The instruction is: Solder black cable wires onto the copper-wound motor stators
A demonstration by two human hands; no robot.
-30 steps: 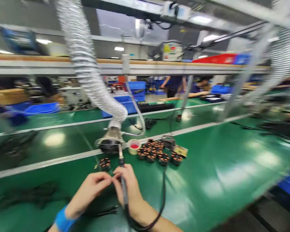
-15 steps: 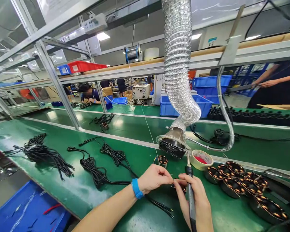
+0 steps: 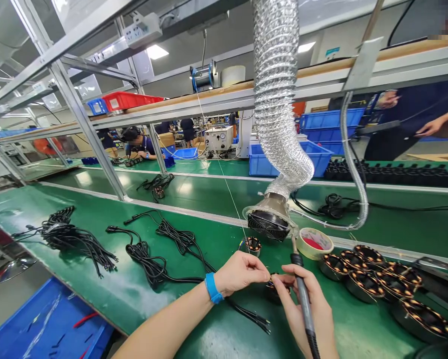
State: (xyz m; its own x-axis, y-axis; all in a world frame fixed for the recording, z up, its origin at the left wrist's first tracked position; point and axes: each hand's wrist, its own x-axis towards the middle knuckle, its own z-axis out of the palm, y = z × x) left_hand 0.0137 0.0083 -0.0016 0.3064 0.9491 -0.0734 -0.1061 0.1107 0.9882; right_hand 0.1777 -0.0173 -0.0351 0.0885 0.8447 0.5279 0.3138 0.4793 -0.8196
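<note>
Two digits of our left hand [image 3: 242, 274], thumb and forefinger, pinched together, on what we could not tell, beside a partly hidden, dark, copper-wound ring [image 3: 273, 294] at the green workbench [image 3: 358, 329]. Our right hand [image 3: 321, 311] held a grey, pen-shaped soldering iron [image 3: 302, 286] pointing toward the back edge, where similar rings [image 3: 366, 284] clustered beside a cream tape roll [image 3: 315, 243].

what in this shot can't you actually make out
Head view: most of the copper-wound ring, hidden by the left hand and right hand.
Head view: what the left hand pinches, if anything; too small.
Head view: where the cord of the grey-handled tool leads, cut off by the bottom edge.
Head view: the blue bin, cut off at left and bottom.
Head view: the gauge, too small to read.
</note>
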